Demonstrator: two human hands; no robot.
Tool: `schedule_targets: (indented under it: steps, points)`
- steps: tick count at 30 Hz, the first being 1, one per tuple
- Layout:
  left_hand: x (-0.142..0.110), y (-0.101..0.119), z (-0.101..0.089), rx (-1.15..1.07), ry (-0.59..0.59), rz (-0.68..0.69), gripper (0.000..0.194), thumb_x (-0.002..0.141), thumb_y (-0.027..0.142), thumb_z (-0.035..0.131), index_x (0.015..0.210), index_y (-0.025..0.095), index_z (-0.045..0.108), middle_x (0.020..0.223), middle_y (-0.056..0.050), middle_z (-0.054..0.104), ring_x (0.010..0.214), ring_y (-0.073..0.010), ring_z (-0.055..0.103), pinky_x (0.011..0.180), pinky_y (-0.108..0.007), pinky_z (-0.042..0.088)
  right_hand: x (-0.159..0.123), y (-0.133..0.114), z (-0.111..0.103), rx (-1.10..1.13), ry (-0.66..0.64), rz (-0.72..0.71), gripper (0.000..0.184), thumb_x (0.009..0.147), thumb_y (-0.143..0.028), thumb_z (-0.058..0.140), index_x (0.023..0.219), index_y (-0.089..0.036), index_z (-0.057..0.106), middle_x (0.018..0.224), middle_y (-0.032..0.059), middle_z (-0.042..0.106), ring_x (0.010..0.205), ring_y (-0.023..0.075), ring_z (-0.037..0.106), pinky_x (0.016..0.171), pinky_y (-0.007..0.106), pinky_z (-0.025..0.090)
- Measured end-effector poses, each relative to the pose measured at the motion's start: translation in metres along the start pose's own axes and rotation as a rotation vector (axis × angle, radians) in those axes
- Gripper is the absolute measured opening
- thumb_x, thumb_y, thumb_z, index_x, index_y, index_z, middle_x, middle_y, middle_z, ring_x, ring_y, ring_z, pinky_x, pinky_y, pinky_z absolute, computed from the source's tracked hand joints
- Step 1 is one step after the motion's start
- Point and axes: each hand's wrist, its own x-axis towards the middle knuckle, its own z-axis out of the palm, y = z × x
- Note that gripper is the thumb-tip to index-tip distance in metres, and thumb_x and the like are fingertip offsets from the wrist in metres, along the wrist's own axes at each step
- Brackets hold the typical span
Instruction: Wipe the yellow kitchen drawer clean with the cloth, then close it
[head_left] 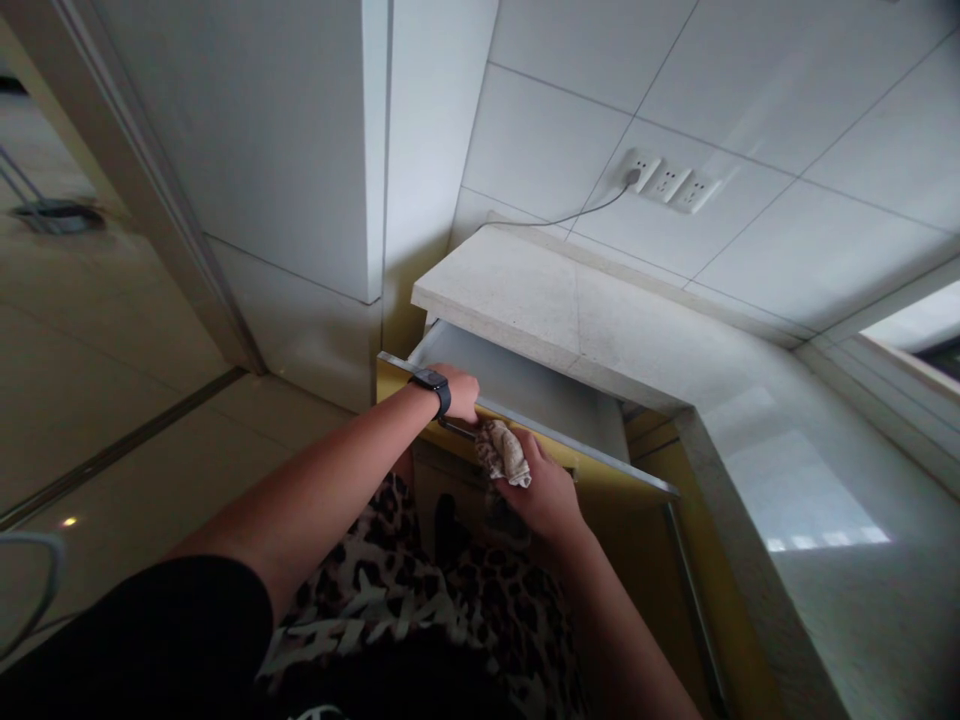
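A yellow-fronted drawer [525,385] stands pulled out under the pale stone counter [600,310]. My left hand [459,392], with a dark watch on its wrist, grips the drawer's front edge near the metal handle. My right hand [544,490] holds a crumpled beige patterned cloth [504,452] pressed against the drawer front, just right of the left hand. The inside of the drawer looks white; its contents are hidden.
A white tiled wall carries a row of sockets [667,182] with one cable plugged in. A white pillar [315,150] rises at left beside a tiled floor [112,400]. A window sill [892,370] runs at right. Leopard-print clothing shows below.
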Motion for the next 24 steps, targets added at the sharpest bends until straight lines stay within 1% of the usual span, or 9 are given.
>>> schedule_targets:
  steps: [4, 7, 9, 10, 12, 15, 18, 21, 24]
  points:
    - [0.001, -0.001, 0.002, -0.008, -0.006, -0.002, 0.065, 0.065, 0.071, 0.063, 0.107, 0.024, 0.077, 0.112, -0.017, 0.074, 0.1, -0.0355, 0.068, 0.084, -0.044, 0.051, -0.008, 0.001, 0.001, 0.027, 0.087, -0.007, 0.055, 0.083, -0.036, 0.067, 0.133, -0.027, 0.047, 0.132, 0.0077, 0.059, 0.097, 0.0242, 0.065, 0.072, 0.032, 0.049]
    - [0.001, -0.002, 0.002, -0.014, -0.005, -0.005, 0.064, 0.064, 0.072, 0.064, 0.107, 0.025, 0.077, 0.112, -0.017, 0.074, 0.1, -0.0352, 0.068, 0.084, -0.044, 0.051, -0.012, 0.003, -0.005, 0.013, 0.145, 0.005, 0.057, 0.083, -0.039, 0.068, 0.135, -0.028, 0.048, 0.131, 0.0076, 0.057, 0.095, 0.0247, 0.065, 0.068, 0.033, 0.05]
    - [0.001, -0.002, 0.002, -0.02, -0.002, 0.0, 0.064, 0.065, 0.073, 0.064, 0.105, 0.024, 0.078, 0.111, -0.017, 0.074, 0.1, -0.0355, 0.068, 0.083, -0.044, 0.051, -0.014, 0.007, -0.012, 0.005, 0.192, -0.01, 0.06, 0.082, -0.04, 0.069, 0.137, -0.028, 0.049, 0.13, 0.0081, 0.057, 0.097, 0.0257, 0.065, 0.07, 0.034, 0.051]
    - [0.001, -0.003, 0.002, -0.02, 0.001, 0.003, 0.064, 0.065, 0.073, 0.064, 0.105, 0.024, 0.078, 0.111, -0.016, 0.074, 0.1, -0.0358, 0.068, 0.083, -0.044, 0.051, -0.015, 0.01, -0.016, 0.005, 0.223, -0.045, 0.061, 0.081, -0.041, 0.069, 0.137, -0.027, 0.049, 0.129, 0.0088, 0.057, 0.1, 0.0266, 0.064, 0.073, 0.036, 0.052]
    - [0.002, -0.003, 0.003, -0.018, -0.001, 0.0, 0.065, 0.065, 0.074, 0.064, 0.104, 0.024, 0.078, 0.112, -0.016, 0.074, 0.101, -0.0359, 0.068, 0.083, -0.044, 0.052, -0.016, 0.016, -0.024, -0.014, 0.299, -0.179, 0.062, 0.081, -0.039, 0.07, 0.138, -0.025, 0.049, 0.128, 0.0108, 0.056, 0.107, 0.0286, 0.061, 0.083, 0.04, 0.051]
    - [0.004, -0.003, 0.004, -0.007, -0.018, -0.02, 0.066, 0.064, 0.073, 0.066, 0.109, 0.026, 0.077, 0.113, -0.014, 0.074, 0.101, -0.0344, 0.068, 0.084, -0.043, 0.052, -0.014, 0.023, -0.037, -0.089, 0.426, -0.386, 0.056, 0.087, -0.032, 0.066, 0.139, -0.026, 0.049, 0.125, 0.0116, 0.056, 0.109, 0.0296, 0.056, 0.092, 0.046, 0.045]
    - [0.005, -0.003, 0.004, 0.004, -0.024, -0.032, 0.068, 0.064, 0.071, 0.066, 0.115, 0.028, 0.075, 0.116, -0.013, 0.073, 0.102, -0.0336, 0.068, 0.084, -0.042, 0.052, -0.011, 0.025, -0.044, -0.086, 0.559, -0.399, 0.054, 0.09, -0.026, 0.063, 0.142, -0.03, 0.048, 0.126, 0.0107, 0.054, 0.111, 0.029, 0.053, 0.094, 0.046, 0.043]
    - [0.005, -0.002, 0.003, 0.002, -0.036, -0.033, 0.066, 0.065, 0.07, 0.066, 0.116, 0.028, 0.075, 0.117, -0.013, 0.073, 0.103, -0.0332, 0.067, 0.086, -0.042, 0.051, -0.006, 0.026, -0.039, 0.003, 0.635, -0.36, 0.061, 0.088, -0.028, 0.064, 0.145, -0.03, 0.043, 0.133, 0.0127, 0.047, 0.119, 0.031, 0.049, 0.097, 0.047, 0.043]
    - [0.003, -0.002, 0.001, -0.001, -0.043, -0.032, 0.064, 0.065, 0.072, 0.064, 0.109, 0.028, 0.077, 0.114, -0.013, 0.074, 0.101, -0.0328, 0.068, 0.086, -0.042, 0.05, -0.001, 0.026, -0.023, -0.03, 0.567, -0.367, 0.063, 0.085, -0.033, 0.068, 0.143, -0.027, 0.044, 0.141, 0.0156, 0.041, 0.125, 0.0342, 0.045, 0.102, 0.052, 0.037]
